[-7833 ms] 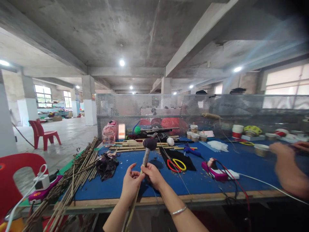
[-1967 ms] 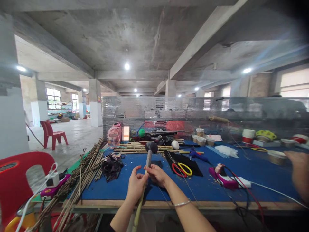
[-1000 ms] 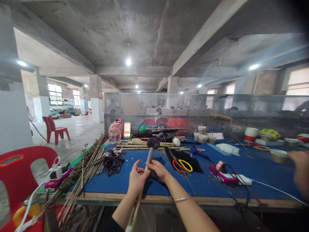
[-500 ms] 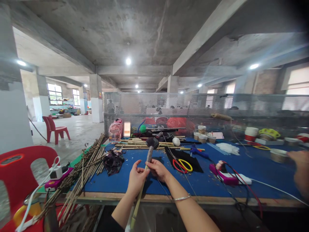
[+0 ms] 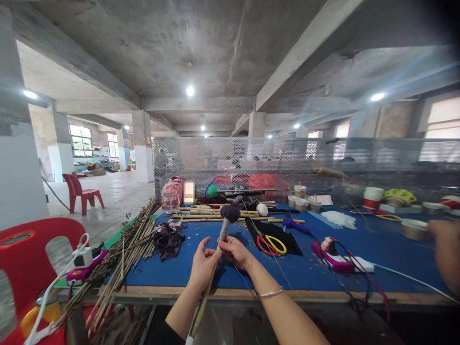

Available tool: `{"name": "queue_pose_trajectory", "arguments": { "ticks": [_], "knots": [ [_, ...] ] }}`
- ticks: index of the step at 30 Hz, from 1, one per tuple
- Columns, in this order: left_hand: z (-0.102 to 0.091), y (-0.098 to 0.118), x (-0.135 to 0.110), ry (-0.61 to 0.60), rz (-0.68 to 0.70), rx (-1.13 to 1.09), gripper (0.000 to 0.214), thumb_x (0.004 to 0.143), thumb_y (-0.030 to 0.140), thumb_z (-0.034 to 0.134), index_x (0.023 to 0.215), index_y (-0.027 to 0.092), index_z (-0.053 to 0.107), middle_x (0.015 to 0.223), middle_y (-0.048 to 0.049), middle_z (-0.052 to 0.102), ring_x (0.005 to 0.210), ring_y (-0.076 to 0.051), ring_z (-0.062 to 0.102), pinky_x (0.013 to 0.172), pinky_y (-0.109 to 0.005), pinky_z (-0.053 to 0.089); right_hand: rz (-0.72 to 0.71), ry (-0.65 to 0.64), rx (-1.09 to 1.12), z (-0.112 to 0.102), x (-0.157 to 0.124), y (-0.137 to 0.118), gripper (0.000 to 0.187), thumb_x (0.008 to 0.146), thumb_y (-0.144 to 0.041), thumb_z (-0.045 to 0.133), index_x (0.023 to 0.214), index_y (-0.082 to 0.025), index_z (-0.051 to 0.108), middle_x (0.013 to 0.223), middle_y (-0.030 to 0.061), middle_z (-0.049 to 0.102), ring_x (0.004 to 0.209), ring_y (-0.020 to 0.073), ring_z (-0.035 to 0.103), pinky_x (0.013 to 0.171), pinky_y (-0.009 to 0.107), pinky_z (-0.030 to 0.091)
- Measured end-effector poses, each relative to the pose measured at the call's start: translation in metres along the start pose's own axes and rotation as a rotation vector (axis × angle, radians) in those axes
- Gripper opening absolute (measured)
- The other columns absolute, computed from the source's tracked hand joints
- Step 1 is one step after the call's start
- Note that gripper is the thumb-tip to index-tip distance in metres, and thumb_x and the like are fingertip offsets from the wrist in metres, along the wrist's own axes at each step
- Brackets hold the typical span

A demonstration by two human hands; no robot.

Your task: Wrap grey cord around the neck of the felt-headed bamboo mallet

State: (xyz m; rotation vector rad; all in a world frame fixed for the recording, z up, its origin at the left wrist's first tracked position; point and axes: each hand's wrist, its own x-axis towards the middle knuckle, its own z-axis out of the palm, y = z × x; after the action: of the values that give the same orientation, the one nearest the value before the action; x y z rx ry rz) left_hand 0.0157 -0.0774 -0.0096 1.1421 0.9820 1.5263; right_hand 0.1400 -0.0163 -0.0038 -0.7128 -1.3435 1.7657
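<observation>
A thin bamboo stick (image 5: 203, 306) slants up between my hands, topped by a dark rounded head (image 5: 230, 213) with grey wrapping (image 5: 224, 231) just beneath it. My left hand (image 5: 205, 261) is closed round the stick below the wrapping, thumb along it. Fingers of my right hand (image 5: 234, 251) pinch the lower end of the wrapping. From near my right hand a thin strand (image 5: 246, 282) runs down over the table edge. Dark crumpled fabric (image 5: 168, 239) lies to the left, and scissors with red and yellow handles (image 5: 272, 245) rest on black cloth (image 5: 293, 242) to the right.
Bundled dry stalks (image 5: 125, 249) overhang the table's left edge. Bamboo sticks (image 5: 201, 218) and a white ball (image 5: 262, 210) lie behind my hands. A blue glue gun (image 5: 296, 224), a purple power strip (image 5: 332, 258) and cables sit right. Another person's hand (image 5: 447, 254) is at far right.
The stick has turned slightly in my fingers, and its dark head has shifted a little to the right. Both hands keep nearly the same place.
</observation>
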Motion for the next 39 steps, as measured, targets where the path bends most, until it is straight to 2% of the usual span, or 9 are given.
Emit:
{"name": "queue_pose_trajectory", "arguments": {
  "ticks": [5, 8, 13, 17, 21, 25, 32, 36, 39],
  "knots": [
    [-0.001, 0.000, -0.001, -0.063, -0.075, -0.049, 0.070, 0.070, 0.042, 0.060, 0.124, 0.011, 0.030, 0.066, -0.0035, 0.062, 0.047, -0.011, 0.056, 0.043, -0.021, 0.042, 0.002, 0.020, 0.004, 0.000, -0.001, 0.000, 0.038, 0.060, -0.036, 0.072, 0.085, -0.017, 0.051, 0.045, -0.0095, 0.039, 0.034, 0.0023, 0.026, 0.036, 0.017, 0.014],
    [-0.001, 0.000, 0.000, -0.061, -0.094, -0.018, 0.055, 0.070, 0.043, 0.059, 0.111, 0.011, 0.044, 0.061, -0.0022, 0.060, 0.045, -0.010, 0.054, 0.041, -0.020, 0.039, 0.005, 0.014, -0.011, 0.000, -0.001, 0.000, 0.035, 0.061, -0.036, 0.071, 0.080, -0.017, 0.049, 0.042, -0.0105, 0.035, 0.033, 0.0021, 0.023, 0.036, 0.018, 0.012],
    [-0.002, -0.008, 0.005, 0.038, 0.060, 0.097, 0.039, 0.057, 0.035, 0.072, 0.084, 0.012, 0.056, 0.056, 0.0023, 0.055, 0.047, -0.007, 0.049, 0.045, -0.018, 0.036, -0.011, 0.009, -0.043, 0.001, -0.001, -0.001, 0.034, 0.061, -0.037, 0.071, 0.076, -0.017, 0.047, 0.043, -0.0107, 0.034, 0.032, 0.0015, 0.019, 0.034, 0.019, 0.006],
    [-0.003, -0.010, 0.005, 0.048, 0.085, 0.042, 0.051, 0.058, 0.035, 0.072, 0.099, 0.013, 0.050, 0.054, 0.0044, 0.054, 0.047, -0.008, 0.050, 0.046, -0.018, 0.037, -0.037, -0.006, 0.005, 0.003, -0.002, -0.003, 0.038, 0.059, -0.037, 0.072, 0.081, -0.017, 0.048, 0.044, -0.0113, 0.032, 0.034, 0.0014, 0.016, 0.034, 0.019, 0.005],
    [-0.001, -0.003, 0.000, -0.016, -0.012, -0.021, 0.060, 0.065, 0.043, 0.065, 0.111, 0.014, 0.040, 0.058, 0.0013, 0.059, 0.048, -0.012, 0.057, 0.045, -0.020, 0.041, -0.022, -0.012, 0.062, 0.002, -0.003, -0.005, 0.041, 0.055, -0.030, 0.074, 0.086, -0.016, 0.051, 0.044, -0.0115, 0.031, 0.036, 0.0013, 0.017, 0.035, 0.018, 0.007],
    [0.000, 0.001, -0.001, -0.057, -0.088, -0.028, 0.056, 0.068, 0.046, 0.061, 0.110, 0.014, 0.040, 0.066, -0.0032, 0.062, 0.049, -0.012, 0.058, 0.043, -0.020, 0.041, -0.005, 0.020, 0.037, 0.000, -0.002, -0.002, 0.035, 0.057, -0.030, 0.073, 0.082, -0.016, 0.053, 0.044, -0.0108, 0.033, 0.035, 0.0014, 0.019, 0.036, 0.017, 0.011],
    [-0.003, -0.007, 0.005, 0.015, 0.016, -0.040, 0.067, 0.053, 0.034, 0.076, 0.107, 0.012, 0.044, 0.057, 0.0037, 0.057, 0.047, -0.007, 0.051, 0.046, -0.017, 0.036, -0.012, -0.002, 0.016, 0.001, -0.002, -0.002, 0.035, 0.059, -0.031, 0.072, 0.083, -0.016, 0.051, 0.044, -0.0107, 0.034, 0.034, 0.0016, 0.019, 0.035, 0.018, 0.005],
    [-0.004, -0.004, 0.002, -0.041, -0.047, -0.089, 0.076, 0.059, 0.043, 0.070, 0.118, 0.010, 0.035, 0.062, -0.0019, 0.062, 0.051, -0.011, 0.055, 0.047, -0.021, 0.040, 0.007, 0.002, 0.025, 0.002, -0.003, -0.003, 0.036, 0.059, -0.032, 0.072, 0.085, -0.016, 0.052, 0.046, -0.0095, 0.038, 0.035, 0.0014, 0.021, 0.035, 0.018, 0.007],
    [-0.003, -0.002, 0.001, -0.059, -0.096, -0.081, 0.070, 0.064, 0.046, 0.065, 0.118, 0.010, 0.036, 0.067, -0.0047, 0.063, 0.053, -0.013, 0.057, 0.048, -0.022, 0.042, 0.027, 0.010, -0.009, 0.001, -0.002, -0.001, 0.034, 0.061, -0.036, 0.071, 0.080, -0.016, 0.050, 0.046, -0.0090, 0.039, 0.033, 0.0011, 0.022, 0.035, 0.017, 0.007]
  ]
}}
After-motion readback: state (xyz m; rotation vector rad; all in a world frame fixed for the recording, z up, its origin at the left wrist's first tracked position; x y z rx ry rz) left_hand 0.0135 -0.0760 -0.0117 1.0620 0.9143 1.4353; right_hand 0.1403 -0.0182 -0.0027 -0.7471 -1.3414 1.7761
